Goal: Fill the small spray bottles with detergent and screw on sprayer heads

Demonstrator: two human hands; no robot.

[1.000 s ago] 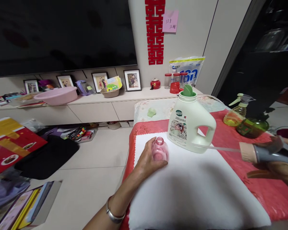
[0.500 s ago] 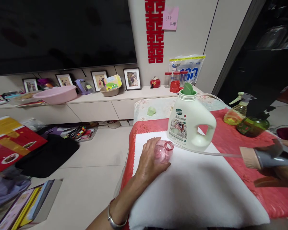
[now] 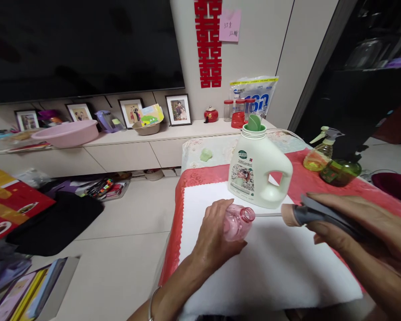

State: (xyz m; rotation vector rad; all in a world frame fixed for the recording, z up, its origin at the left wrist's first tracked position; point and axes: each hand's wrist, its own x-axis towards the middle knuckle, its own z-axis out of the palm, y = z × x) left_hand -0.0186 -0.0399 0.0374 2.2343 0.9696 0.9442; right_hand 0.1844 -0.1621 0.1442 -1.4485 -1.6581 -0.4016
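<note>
left hand (image 3: pixel 217 232) wraps the small pink bottle (image 3: pixel 235 221), tipped on the white mat (image 3: pixel 270 263); right hand (image 3: pixel 361 227) grips the spray head (image 3: pixel 307 216). looks light, slick plastic, best held round the body.

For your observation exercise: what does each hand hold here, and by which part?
The left hand grips the pink bottle around its body, neck free. The right hand holds the spray head by its grey trigger part, tube in the bottle's mouth.

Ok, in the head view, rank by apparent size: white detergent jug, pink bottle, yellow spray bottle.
1. White detergent jug, clearly largest.
2. Pink bottle, tilted in the left hand.
3. Yellow spray bottle; it sits farther back, so its rank below the pink bottle is unsure.
</note>
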